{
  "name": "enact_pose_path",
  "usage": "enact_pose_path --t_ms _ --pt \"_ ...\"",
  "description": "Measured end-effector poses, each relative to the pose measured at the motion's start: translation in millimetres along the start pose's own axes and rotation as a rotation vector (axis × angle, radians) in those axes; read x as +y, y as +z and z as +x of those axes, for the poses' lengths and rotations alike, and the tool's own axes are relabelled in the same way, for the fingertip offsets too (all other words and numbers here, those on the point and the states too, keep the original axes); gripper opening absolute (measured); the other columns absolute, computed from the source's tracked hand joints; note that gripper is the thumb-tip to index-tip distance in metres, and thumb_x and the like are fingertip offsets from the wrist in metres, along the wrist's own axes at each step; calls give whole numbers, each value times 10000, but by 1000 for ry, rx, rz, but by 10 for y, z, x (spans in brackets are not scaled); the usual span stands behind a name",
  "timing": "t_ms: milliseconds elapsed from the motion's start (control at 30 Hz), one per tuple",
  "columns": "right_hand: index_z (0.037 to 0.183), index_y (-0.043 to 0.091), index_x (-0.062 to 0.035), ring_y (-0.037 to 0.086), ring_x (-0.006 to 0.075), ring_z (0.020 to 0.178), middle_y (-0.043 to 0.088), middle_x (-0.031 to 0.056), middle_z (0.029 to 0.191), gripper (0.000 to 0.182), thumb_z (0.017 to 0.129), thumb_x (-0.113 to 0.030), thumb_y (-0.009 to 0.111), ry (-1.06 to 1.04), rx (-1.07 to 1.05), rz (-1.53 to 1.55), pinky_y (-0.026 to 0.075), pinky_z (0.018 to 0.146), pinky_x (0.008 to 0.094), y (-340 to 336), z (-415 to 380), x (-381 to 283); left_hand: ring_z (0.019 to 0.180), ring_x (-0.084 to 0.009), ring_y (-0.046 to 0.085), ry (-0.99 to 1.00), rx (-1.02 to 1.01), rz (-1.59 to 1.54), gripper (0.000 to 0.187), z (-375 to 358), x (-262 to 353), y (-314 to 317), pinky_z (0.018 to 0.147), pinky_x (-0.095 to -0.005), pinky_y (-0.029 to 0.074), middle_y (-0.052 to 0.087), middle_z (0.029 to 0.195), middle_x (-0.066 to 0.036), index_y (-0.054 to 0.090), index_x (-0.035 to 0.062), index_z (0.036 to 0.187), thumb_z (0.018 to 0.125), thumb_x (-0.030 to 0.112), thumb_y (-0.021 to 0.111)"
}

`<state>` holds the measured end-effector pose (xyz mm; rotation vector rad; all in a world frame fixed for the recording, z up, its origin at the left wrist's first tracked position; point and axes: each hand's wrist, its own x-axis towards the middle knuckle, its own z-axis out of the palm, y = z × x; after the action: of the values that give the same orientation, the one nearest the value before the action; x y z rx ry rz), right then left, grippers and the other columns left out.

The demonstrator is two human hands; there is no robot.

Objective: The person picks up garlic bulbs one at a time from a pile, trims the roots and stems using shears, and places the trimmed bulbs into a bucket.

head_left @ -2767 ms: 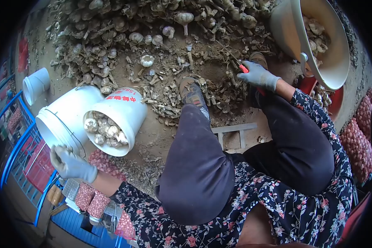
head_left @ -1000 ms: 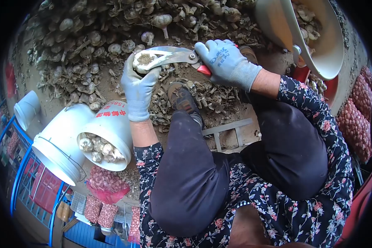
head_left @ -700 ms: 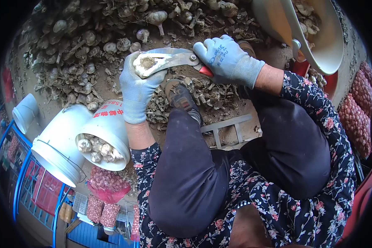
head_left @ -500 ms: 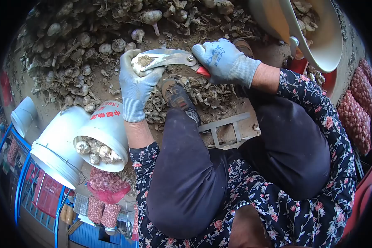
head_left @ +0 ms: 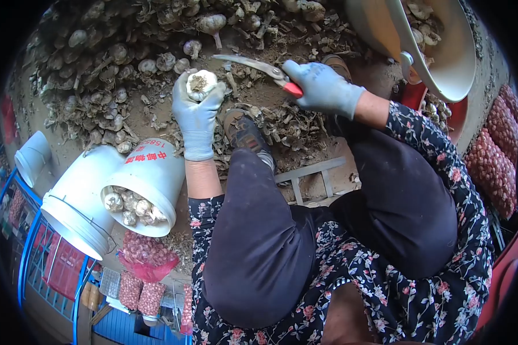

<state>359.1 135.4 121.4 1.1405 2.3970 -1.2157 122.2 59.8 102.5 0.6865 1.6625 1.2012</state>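
Observation:
My left hand, in a pale grey-blue glove, holds a garlic bulb with its root side facing up. In my right hand, gloved alike, is a pair of pruning shears with red handles. Their curved blade points left, a little apart from the bulb, and looks closed. My fingers hide most of the handles. A large heap of garlic bulbs with dry stalks lies on the ground beyond my left hand.
A white bucket lies tilted at left with trimmed bulbs inside, beside another white bucket. At upper right stands a large pale container. Cut stalks litter the ground around my shoe. Filled red mesh sacks lie at right.
The shears' blade has come away from the garlic bulb and moved right. My left hand has turned the bulb so its root side shows more fully.

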Motion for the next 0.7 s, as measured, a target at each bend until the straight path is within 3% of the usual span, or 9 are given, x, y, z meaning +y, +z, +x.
enact_pose_path --t_ms 67,167,300,367,433,533,600,633,700 --pt "1007 456 -31 616 387 819 605 204 861 300 788 -165 610 3 47 -66 480 717 464 18 -100 -21 917 -142 580 25 39 81 584 4 -71 -30 796 -267 506 547 1043 -101 521 -36 1142 648 67 816" --pt "1066 466 -35 608 347 892 594 175 932 387 779 -230 637 -58 61 -210 468 776 443 56 -45 4 922 -255 596 285 47 611 630 -43 9 1 814 -342 485 565 1016 -158 549 -19 1119 591 172 832" --pt "1093 466 -37 604 321 943 597 165 979 426 785 -272 645 -82 64 -317 447 814 442 61 32 -97 915 -304 591 441 -25 782 618 -86 97 17 804 -389 490 570 999 -149 563 10 1107 569 158 829" --pt "1092 461 -32 615 331 915 608 174 954 426 792 -274 642 -100 74 -335 459 793 449 37 40 -105 902 -256 597 426 -8 761 586 -95 107 30 805 -347 489 586 992 -131 575 -1 1092 581 132 831" --pt "1059 469 -20 626 363 842 620 207 878 383 818 -278 619 -37 -73 -113 477 751 467 15 37 -99 889 -208 603 412 10 739 555 -99 73 39 805 -305 489 602 985 -114 588 -12 1077 593 106 833" --pt "976 473 -22 624 363 724 617 170 808 301 823 -237 616 -31 -51 52 482 629 443 106 -10 -33 869 -175 600 273 -37 469 503 -85 -10 38 798 -275 494 588 1001 -94 556 -11 1115 674 55 791" --pt "987 483 -12 611 381 794 606 205 857 337 843 -287 616 -23 -46 269 473 684 438 65 -73 20 879 -162 603 -26 -1 -104 444 -94 20 77 813 -267 506 565 1036 -85 508 -15 1157 756 -24 699" --pt "989 490 -14 600 397 867 603 222 893 379 845 -346 602 11 -86 295 467 742 446 65 -107 49 879 -162 603 -19 3 -107 444 -77 19 55 813 -267 506 565 1036 -85 508 -15 1157 756 -24 699" --pt "1031 503 -15 561 404 1005 579 253 1013 488 836 -452 599 71 -181 379 445 853 430 81 -201 73 902 -196 611 -17 -115 -514 434 -64 -17 -1 841 -328 527 562 1087 -105 496 4 1186 780 -35 646"
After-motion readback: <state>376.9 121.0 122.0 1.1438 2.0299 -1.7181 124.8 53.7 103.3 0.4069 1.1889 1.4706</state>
